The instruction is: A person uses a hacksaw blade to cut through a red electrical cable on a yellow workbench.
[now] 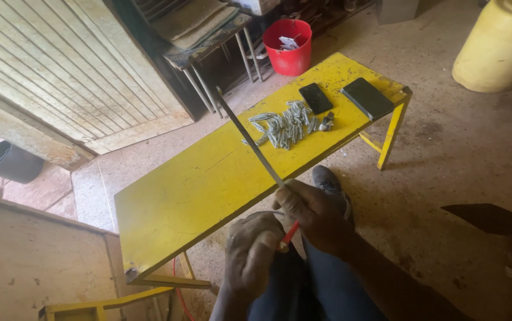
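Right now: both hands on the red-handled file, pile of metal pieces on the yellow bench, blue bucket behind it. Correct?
One error: the bucket is red, not blue, as the head view shows. Otherwise right: left hand and right hand hold the red-handled file, and the metal pieces lie on the yellow bench.

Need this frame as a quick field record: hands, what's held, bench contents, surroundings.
right hand: gripping a long thin metal file near its red handle
left hand: closed, beside the handle; what it holds is hidden
file pose: slanting up over the yellow bench
bench top: pile of small grey metal pieces, two dark phones
surroundings: red bucket, yellow drum, concrete floor
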